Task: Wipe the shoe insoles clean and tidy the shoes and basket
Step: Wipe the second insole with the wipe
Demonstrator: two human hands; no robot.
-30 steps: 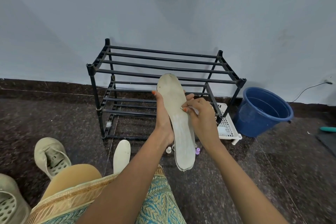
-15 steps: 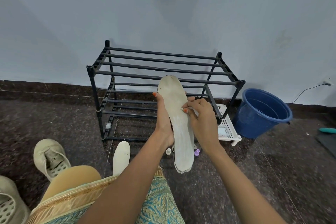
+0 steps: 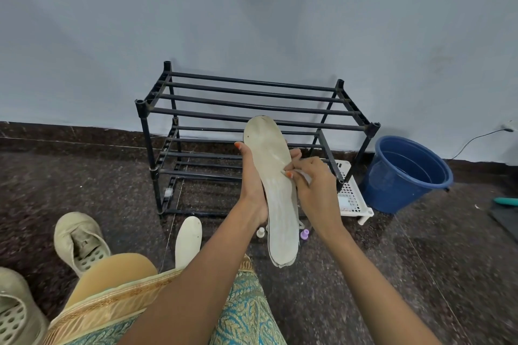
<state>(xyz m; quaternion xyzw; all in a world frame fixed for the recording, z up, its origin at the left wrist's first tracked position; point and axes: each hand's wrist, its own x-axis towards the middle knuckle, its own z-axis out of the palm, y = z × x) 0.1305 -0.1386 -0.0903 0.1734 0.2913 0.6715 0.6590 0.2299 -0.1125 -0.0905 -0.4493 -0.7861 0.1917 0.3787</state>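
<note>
Dark stone floor (image 3: 84,176) is stretching below; I'm gripping the insole (image 3: 276,190) mid-length in my left hand (image 3: 252,185), before the rack (image 3: 252,82), my right hand (image 3: 314,190) pinching a wipe (image 3: 304,175) against it. It's looking light and floppy.

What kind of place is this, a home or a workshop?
Likely a home's entry or utility corner: a black shoe rack against a plain wall, with a blue bucket and worn shoes on the dark stone floor.
</note>
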